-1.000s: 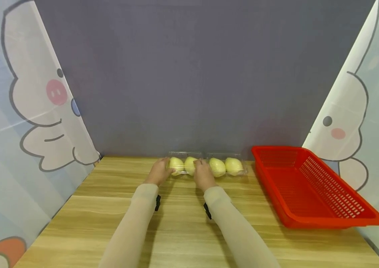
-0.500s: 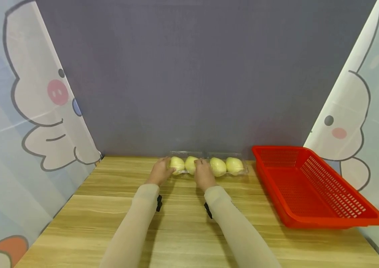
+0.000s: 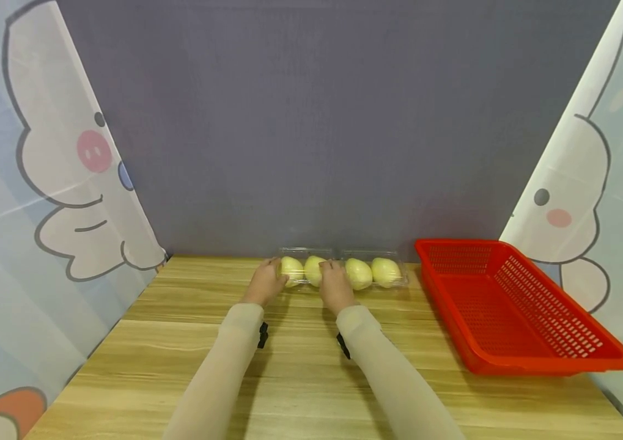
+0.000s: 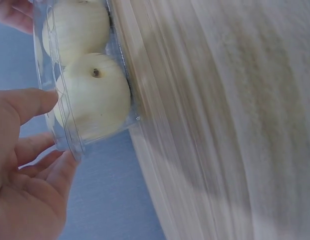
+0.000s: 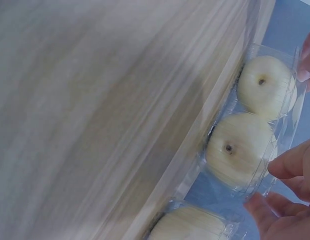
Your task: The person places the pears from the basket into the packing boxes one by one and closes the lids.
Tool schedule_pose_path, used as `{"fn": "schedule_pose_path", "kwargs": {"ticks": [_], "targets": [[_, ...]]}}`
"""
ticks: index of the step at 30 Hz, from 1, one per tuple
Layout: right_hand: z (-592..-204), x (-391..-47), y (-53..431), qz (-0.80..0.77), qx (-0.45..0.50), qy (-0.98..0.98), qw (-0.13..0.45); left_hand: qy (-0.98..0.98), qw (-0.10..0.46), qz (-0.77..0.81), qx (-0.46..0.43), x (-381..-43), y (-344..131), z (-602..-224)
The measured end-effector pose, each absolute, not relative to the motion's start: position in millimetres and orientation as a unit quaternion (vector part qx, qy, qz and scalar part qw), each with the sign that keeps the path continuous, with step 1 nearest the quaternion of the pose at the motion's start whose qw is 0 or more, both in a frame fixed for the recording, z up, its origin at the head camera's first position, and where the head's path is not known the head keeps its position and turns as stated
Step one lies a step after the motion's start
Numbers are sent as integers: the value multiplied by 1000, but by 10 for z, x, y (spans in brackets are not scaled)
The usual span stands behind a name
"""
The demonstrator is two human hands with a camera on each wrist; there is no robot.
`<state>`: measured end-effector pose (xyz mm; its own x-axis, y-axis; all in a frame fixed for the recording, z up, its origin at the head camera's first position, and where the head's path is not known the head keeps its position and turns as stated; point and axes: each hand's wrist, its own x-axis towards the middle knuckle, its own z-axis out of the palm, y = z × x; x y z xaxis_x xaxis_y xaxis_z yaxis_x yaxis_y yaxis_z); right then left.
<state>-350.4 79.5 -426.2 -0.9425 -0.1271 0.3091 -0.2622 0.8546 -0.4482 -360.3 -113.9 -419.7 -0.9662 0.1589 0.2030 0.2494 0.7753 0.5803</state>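
Note:
Two clear plastic clamshell boxes stand side by side at the table's back edge, each with two pale yellow, pear-like fruits inside. My left hand (image 3: 265, 284) is at the left end of the left box (image 3: 307, 250); in the left wrist view its thumb (image 4: 39, 102) and fingers pinch the rim. At the opposite end, my right hand (image 3: 336, 288) pinches the same box between thumb (image 5: 290, 161) and fingers. Dark stem hollows show on the fruits (image 4: 95, 97) through the plastic. The right box (image 3: 403, 276) sits just beyond my right hand, untouched.
A red plastic basket (image 3: 537, 365) with slotted sides stands on the right of the wooden table (image 3: 300, 379). A grey wall (image 3: 311, 122) rises right behind the boxes. Curtains printed with cartoon animals (image 3: 52, 159) hang at both sides.

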Motion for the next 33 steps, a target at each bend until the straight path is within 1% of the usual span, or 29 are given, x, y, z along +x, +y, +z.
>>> {"fn": "schedule_pose_path", "kwargs": {"ticks": [6,14,25,33], "targets": [[-4239,-3453,795,251,106,-955,115,-936,62,-329,-106,-3550,-1133,-4190],[-4219,-3359,831,248,130,-953,112,-943,51,-310,-110,-3474,-1123,-4124],[-4176,-3269,856,259,136,-950,107,-948,65,-280,-135,-3356,-1151,-4069],[-4141,-3205,907,251,162,-947,120,-951,70,-261,-148,-3273,-1159,-4026]]}}
